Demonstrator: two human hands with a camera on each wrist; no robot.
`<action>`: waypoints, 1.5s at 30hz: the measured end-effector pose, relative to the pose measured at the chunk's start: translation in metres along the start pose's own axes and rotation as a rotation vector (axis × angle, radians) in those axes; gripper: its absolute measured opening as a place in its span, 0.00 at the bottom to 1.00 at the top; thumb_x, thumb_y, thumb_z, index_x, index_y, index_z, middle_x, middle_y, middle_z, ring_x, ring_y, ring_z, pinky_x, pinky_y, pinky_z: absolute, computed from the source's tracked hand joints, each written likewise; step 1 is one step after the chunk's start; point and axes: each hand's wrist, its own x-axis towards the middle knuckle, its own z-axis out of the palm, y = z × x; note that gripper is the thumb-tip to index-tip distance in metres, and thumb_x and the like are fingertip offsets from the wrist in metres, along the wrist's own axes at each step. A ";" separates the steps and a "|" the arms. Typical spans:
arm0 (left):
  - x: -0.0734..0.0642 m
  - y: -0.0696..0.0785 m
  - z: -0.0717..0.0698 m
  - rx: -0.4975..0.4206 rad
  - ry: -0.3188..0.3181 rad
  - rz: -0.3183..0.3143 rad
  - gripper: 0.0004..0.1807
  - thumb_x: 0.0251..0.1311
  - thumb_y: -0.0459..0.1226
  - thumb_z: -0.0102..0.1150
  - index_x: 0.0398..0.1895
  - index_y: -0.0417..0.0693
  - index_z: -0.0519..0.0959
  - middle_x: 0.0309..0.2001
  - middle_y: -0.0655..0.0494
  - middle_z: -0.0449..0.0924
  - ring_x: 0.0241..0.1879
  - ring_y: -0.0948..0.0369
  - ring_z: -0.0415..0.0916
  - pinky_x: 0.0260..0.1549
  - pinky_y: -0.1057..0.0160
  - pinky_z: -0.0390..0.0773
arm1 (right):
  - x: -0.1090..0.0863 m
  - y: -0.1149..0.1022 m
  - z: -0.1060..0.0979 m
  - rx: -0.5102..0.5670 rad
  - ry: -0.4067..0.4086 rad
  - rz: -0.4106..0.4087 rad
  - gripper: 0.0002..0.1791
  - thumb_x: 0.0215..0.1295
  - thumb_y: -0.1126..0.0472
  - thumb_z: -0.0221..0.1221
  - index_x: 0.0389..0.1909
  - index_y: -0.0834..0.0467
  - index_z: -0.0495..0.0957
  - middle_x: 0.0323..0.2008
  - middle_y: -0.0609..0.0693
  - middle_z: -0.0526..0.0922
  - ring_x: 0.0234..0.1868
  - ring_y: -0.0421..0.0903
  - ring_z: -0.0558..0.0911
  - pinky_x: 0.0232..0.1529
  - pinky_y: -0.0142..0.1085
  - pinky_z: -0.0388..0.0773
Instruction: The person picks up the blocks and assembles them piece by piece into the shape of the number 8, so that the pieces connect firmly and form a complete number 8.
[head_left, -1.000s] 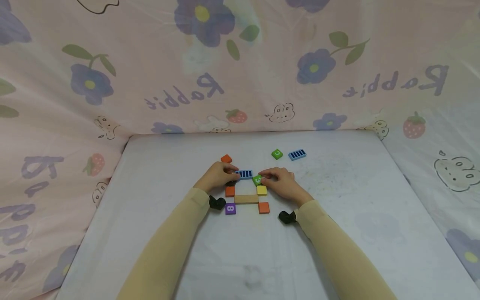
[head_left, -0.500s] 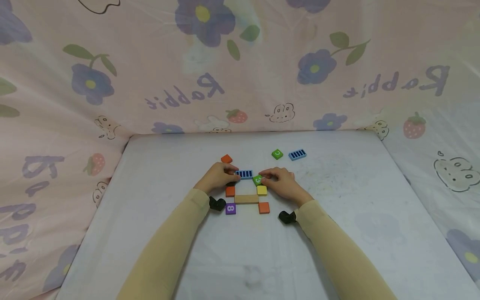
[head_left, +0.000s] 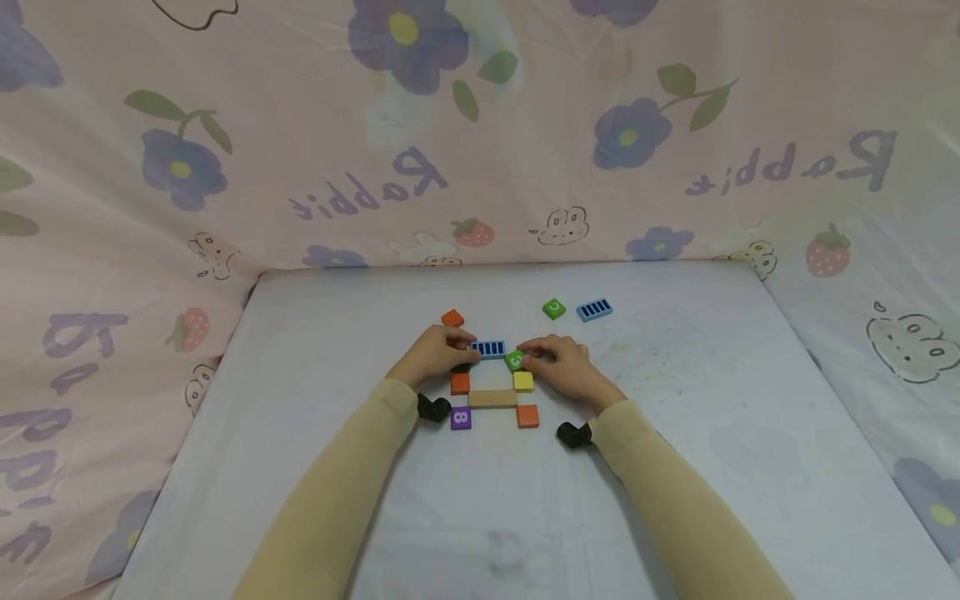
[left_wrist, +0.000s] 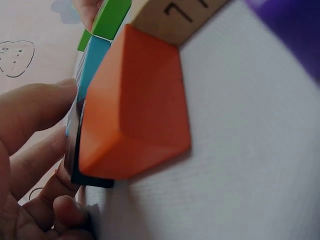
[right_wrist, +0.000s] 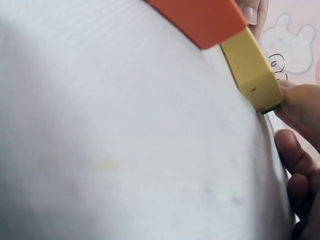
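Note:
In the head view my left hand [head_left: 435, 354] pinches the left end of a light-blue block with dark stripes [head_left: 491, 348]. A black block [left_wrist: 75, 150] lies under that hand, beside an orange block [left_wrist: 135, 100]. My right hand [head_left: 566, 367] pinches a green block marked with a white figure [head_left: 513, 360], at the right end of the striped block. Just nearer than the green block sits a yellow block [head_left: 523, 382]. Between the yellow and orange blocks, a wooden bar [head_left: 492, 399] spans across, with a purple block marked 8 [head_left: 461, 417] and another orange block [head_left: 528, 416] at its near corners.
Farther back lie an orange block [head_left: 453, 318], a green block [head_left: 554, 308] and a second striped blue block [head_left: 595, 309]. Black wrist-worn pieces hang by both cuffs. A patterned cloth [head_left: 480, 183] rises behind the white table surface [head_left: 480, 517].

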 end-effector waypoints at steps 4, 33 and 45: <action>-0.001 -0.007 -0.003 -0.041 0.021 0.010 0.19 0.58 0.49 0.66 0.52 0.55 0.82 0.41 0.57 0.77 0.44 0.57 0.72 0.47 0.57 0.71 | 0.001 0.003 0.002 -0.004 0.001 -0.009 0.17 0.66 0.43 0.58 0.54 0.40 0.80 0.43 0.40 0.78 0.51 0.46 0.67 0.54 0.49 0.51; 0.015 -0.020 -0.028 -0.052 0.169 -0.097 0.28 0.58 0.48 0.66 0.60 0.51 0.73 0.53 0.52 0.72 0.52 0.52 0.68 0.56 0.51 0.67 | 0.003 0.008 0.005 0.014 -0.003 0.020 0.16 0.65 0.42 0.58 0.53 0.37 0.79 0.43 0.38 0.76 0.51 0.46 0.66 0.53 0.47 0.50; 0.019 -0.018 -0.028 -0.045 0.162 -0.132 0.25 0.56 0.49 0.67 0.54 0.50 0.75 0.51 0.52 0.72 0.51 0.51 0.68 0.55 0.51 0.67 | 0.003 0.006 0.002 0.008 0.003 0.019 0.16 0.66 0.43 0.59 0.53 0.38 0.79 0.43 0.38 0.77 0.52 0.46 0.66 0.52 0.47 0.50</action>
